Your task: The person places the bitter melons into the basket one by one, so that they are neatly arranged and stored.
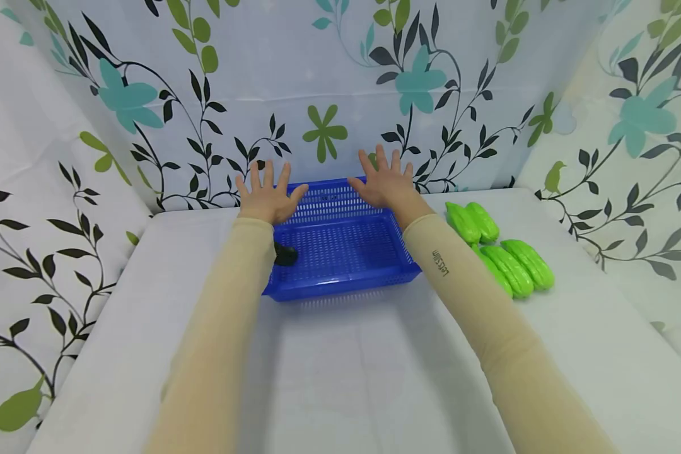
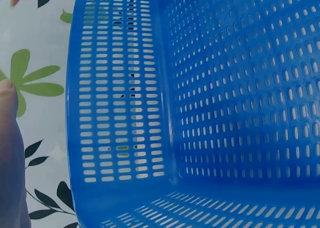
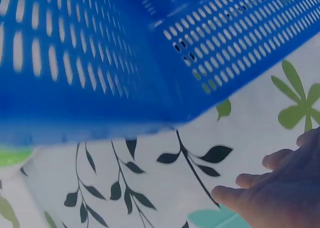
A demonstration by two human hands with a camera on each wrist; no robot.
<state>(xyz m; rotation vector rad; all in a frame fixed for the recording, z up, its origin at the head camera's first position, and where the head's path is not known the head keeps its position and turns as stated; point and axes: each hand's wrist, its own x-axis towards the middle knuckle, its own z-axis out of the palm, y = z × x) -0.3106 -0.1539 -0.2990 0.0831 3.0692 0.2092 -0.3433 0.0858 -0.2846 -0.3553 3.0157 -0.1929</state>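
A blue perforated plastic basket [image 1: 340,249] stands on the white table near the back curtain; no goods show inside the part I can see. My left hand [image 1: 269,198] is held over its back left corner, fingers spread and straight. Over the back right corner, my right hand [image 1: 386,185] has its fingers spread too. Neither hand holds anything. In the left wrist view the basket's side wall [image 2: 75,188] lies beside my thumb [image 2: 11,163]. The right wrist view shows the basket corner [image 3: 172,95] apart from my right fingers [image 3: 270,188].
Several shiny green, ridged, vegetable-like pieces [image 1: 507,268] lie on the table [image 1: 340,366] to the right of the basket, partly behind my right sleeve. A small black object [image 1: 285,255] shows at my left wrist. Leaf-patterned curtains [image 1: 323,69] enclose the back and sides.
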